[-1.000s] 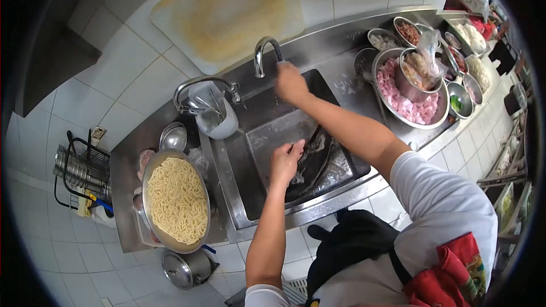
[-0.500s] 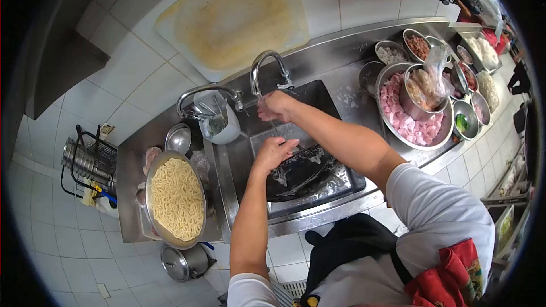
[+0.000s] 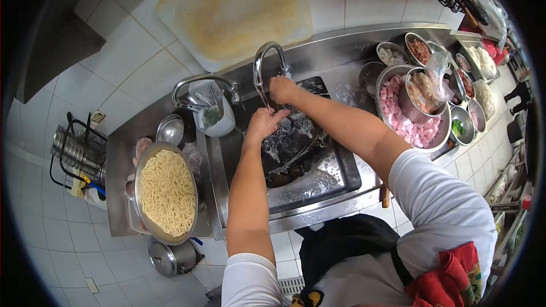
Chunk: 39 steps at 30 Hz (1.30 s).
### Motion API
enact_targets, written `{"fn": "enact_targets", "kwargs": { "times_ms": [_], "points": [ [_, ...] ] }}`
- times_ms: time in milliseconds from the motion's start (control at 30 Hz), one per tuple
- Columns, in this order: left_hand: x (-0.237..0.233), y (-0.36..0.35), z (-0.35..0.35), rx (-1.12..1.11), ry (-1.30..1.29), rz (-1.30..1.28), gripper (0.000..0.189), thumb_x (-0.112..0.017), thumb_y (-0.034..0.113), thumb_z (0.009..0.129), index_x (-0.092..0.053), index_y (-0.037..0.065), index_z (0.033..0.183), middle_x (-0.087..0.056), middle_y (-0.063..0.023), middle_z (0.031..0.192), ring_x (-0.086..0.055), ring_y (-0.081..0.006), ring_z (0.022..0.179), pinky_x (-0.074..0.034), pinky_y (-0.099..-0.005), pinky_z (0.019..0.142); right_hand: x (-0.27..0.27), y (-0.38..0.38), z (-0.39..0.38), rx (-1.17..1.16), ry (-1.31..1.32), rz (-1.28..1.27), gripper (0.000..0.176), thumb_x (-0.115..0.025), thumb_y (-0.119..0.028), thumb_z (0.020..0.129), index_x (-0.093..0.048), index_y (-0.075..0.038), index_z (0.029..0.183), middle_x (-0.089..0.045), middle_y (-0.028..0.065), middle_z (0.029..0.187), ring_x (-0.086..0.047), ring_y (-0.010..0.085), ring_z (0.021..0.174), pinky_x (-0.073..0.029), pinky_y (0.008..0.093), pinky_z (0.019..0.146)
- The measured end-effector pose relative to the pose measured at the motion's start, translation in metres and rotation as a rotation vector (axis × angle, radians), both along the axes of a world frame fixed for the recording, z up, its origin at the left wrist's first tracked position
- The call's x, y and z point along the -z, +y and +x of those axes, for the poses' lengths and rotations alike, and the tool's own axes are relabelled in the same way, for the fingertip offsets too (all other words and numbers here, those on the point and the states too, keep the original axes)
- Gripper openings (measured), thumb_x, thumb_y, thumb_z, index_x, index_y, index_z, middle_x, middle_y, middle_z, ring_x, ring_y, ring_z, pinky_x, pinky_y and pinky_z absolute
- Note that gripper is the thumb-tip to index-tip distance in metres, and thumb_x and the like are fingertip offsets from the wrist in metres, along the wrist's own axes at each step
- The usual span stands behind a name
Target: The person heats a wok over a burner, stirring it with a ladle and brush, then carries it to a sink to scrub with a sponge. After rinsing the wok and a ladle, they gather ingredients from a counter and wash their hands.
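My left hand (image 3: 263, 125) is under the spout of the right-hand faucet (image 3: 260, 71), thumb spread away from the fingers, nothing in it. Close by, my right hand (image 3: 284, 90) is curled closed in front of the same faucet's base, its fingertips hidden; I cannot tell whether it grips the tap. Both hands are over a dark sink basin (image 3: 348, 166), wet and streaked with suds and water.
Left of the sink stands a bowl of noodles (image 3: 168, 193), with a white container (image 3: 220, 124) of utensils by the second faucet (image 3: 199, 78). To the right, a large bowl of pink meat chunks (image 3: 416, 132) holds a smaller pot (image 3: 418, 105). A cutting board (image 3: 239, 14) leans on the wall.
My left hand has risen from the middle of the basin to beneath the spout. My right hand has shifted from under the spout up and right toward the faucet's base, closing.
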State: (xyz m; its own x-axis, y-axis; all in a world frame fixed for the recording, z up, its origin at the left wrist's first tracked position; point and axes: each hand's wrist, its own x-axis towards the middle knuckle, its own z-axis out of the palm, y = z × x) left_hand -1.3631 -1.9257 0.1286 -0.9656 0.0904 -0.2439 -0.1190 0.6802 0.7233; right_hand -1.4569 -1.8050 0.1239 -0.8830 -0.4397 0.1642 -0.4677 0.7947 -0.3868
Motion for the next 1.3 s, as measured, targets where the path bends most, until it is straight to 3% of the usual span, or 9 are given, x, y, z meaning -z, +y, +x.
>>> {"fn": "enact_targets", "kwargs": {
  "times_ms": [300, 600, 800, 833, 933, 1033, 1133, 1200, 1300],
  "points": [
    [0.032, 0.02, -0.028, 0.142, 0.084, -0.075, 0.056, -0.065, 0.061, 0.078, -0.072, 0.009, 0.097, -0.069, -0.0164, 0.077, -0.068, -0.0331, 0.078, -0.051, -0.0438, 0.077, -0.015, -0.002, -0.003, 0.003, -0.176, 0.12, 0.022, -0.064, -0.016, 0.072, -0.072, 0.002, 0.081, -0.067, 0.0244, 0.09, -0.067, 0.0368, 0.09, -0.054, 0.0429, 0.079],
    [0.015, 0.021, -0.021, 0.174, -0.057, -0.142, 0.048, -0.064, 0.051, 0.084, -0.07, 0.008, 0.105, -0.069, -0.0177, 0.1, -0.064, -0.0337, 0.098, -0.049, -0.0421, 0.085, 0.014, -0.002, -0.006, -0.154, -0.052, 0.161, 0.024, -0.061, -0.016, 0.075, -0.071, 0.004, 0.082, -0.066, 0.0263, 0.094, -0.067, 0.0378, 0.088, -0.053, 0.0445, 0.079],
    [0.04, 0.012, -0.021, 0.246, 0.216, -0.099, 0.039, -0.062, 0.041, 0.087, -0.069, 0.008, 0.106, -0.068, -0.0146, 0.104, -0.064, -0.0335, 0.1, -0.048, -0.0415, 0.086, 0.073, -0.026, -0.022, 0.322, 0.192, -0.223, 0.03, -0.061, -0.022, 0.076, -0.069, 0.004, 0.088, -0.061, 0.028, 0.103, -0.063, 0.0398, 0.094, -0.051, 0.0441, 0.084],
    [0.034, 0.013, -0.014, 0.233, 0.262, 0.041, 0.028, -0.063, 0.029, 0.088, -0.069, 0.003, 0.098, -0.068, -0.0165, 0.076, -0.065, -0.0282, 0.062, -0.05, -0.0407, 0.066, 0.067, -0.014, -0.023, -0.015, 0.161, 0.024, 0.032, -0.061, -0.025, 0.077, -0.068, 0.005, 0.085, -0.062, 0.0277, 0.095, -0.063, 0.0417, 0.091, -0.051, 0.0448, 0.083],
    [0.031, 0.012, -0.011, 0.225, 0.173, 0.033, 0.033, -0.066, 0.03, 0.085, -0.067, 0.003, 0.104, -0.069, -0.0174, 0.084, -0.066, -0.0302, 0.071, -0.05, -0.0414, 0.069, 0.03, -0.009, 0.003, 0.0, -0.035, -0.055, 0.034, -0.061, -0.028, 0.078, -0.068, 0.004, 0.087, -0.061, 0.0301, 0.099, -0.063, 0.0423, 0.09, -0.051, 0.0446, 0.084],
    [0.106, -0.006, -0.028, 0.207, 0.711, -0.099, 0.04, -0.07, 0.029, 0.08, -0.064, 0.002, 0.109, -0.069, -0.0182, 0.091, -0.066, -0.0318, 0.078, -0.05, -0.0413, 0.07, -0.004, -0.03, 0.057, 0.228, -0.147, -0.535, 0.034, -0.059, -0.031, 0.085, -0.068, 0.002, 0.085, -0.063, 0.0275, 0.09, -0.064, 0.0413, 0.085, -0.05, 0.0434, 0.079],
    [0.086, -0.016, -0.014, 0.258, 0.618, -0.019, 0.041, -0.072, 0.025, 0.076, -0.062, 0.002, 0.108, -0.068, -0.018, 0.09, -0.065, -0.0325, 0.08, -0.049, -0.0417, 0.069, 0.0, -0.042, 0.058, 0.458, -0.511, -1.095, 0.035, -0.056, -0.031, 0.091, -0.066, 0.002, 0.088, -0.064, 0.0215, 0.076, -0.065, 0.0349, 0.079, -0.048, 0.0408, 0.073],
    [0.051, -0.017, -0.002, 0.202, 0.221, 0.022, 0.027, -0.066, 0.022, 0.079, -0.064, 0.001, 0.095, -0.067, -0.0161, 0.078, -0.065, -0.0294, 0.072, -0.049, -0.0395, 0.067, -0.007, -0.039, 0.057, 0.592, -0.767, -1.276, 0.034, -0.056, -0.031, 0.091, -0.065, 0.002, 0.092, -0.065, 0.0205, 0.078, -0.066, 0.0322, 0.078, -0.048, 0.0397, 0.071],
    [0.018, -0.031, 0.012, 0.152, 0.114, 0.038, 0.03, -0.059, 0.028, 0.086, -0.065, -0.001, 0.085, -0.063, -0.0116, 0.063, -0.063, -0.0218, 0.059, -0.047, -0.0358, 0.057, -0.013, -0.026, 0.074, 0.315, -0.554, -0.882, 0.031, -0.048, -0.027, 0.094, -0.061, 0.002, 0.096, -0.067, 0.0184, 0.083, -0.067, 0.0293, 0.075, -0.051, 0.0402, 0.067]
  ]
}}
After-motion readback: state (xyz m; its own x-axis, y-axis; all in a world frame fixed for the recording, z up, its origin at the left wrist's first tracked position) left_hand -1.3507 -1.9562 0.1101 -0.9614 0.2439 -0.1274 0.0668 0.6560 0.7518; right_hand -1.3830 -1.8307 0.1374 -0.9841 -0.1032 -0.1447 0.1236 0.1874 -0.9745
